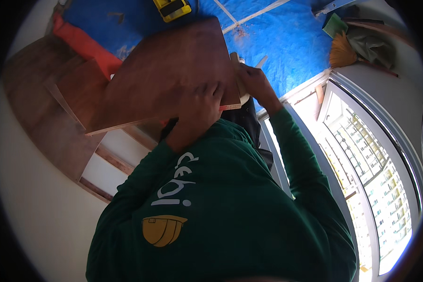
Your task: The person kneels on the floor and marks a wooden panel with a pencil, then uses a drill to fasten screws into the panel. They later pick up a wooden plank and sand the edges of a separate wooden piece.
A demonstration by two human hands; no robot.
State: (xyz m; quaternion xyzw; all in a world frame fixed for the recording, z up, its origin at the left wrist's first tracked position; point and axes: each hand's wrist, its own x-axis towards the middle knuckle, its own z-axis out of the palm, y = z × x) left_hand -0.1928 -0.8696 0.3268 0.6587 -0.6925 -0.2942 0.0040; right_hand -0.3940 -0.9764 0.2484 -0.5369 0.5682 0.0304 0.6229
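Observation:
A large brown wooden board (169,70) lies tilted in front of me, its pale cut edge turned my way. My left hand (199,105) reaches over the near edge, its bent fingers pressed on the brown face; the thumb is hard to see. At the right end of the board, my right hand (254,80) is closed close to the edge. Beside its fingers shows a pale, narrow piece (239,77) running along that edge, partly covered by the hand. A thin pale tip (262,61) sticks out past the knuckles. What exactly the fingers hold is hidden.
Blue sheeting (286,51) covers the floor, with a yellow and black tool (173,8) at the top. More brown panels (47,103) lie on the left beside a red-orange cloth-like piece (84,44). A straw broom head (344,49) rests at the right, near an open window (362,136).

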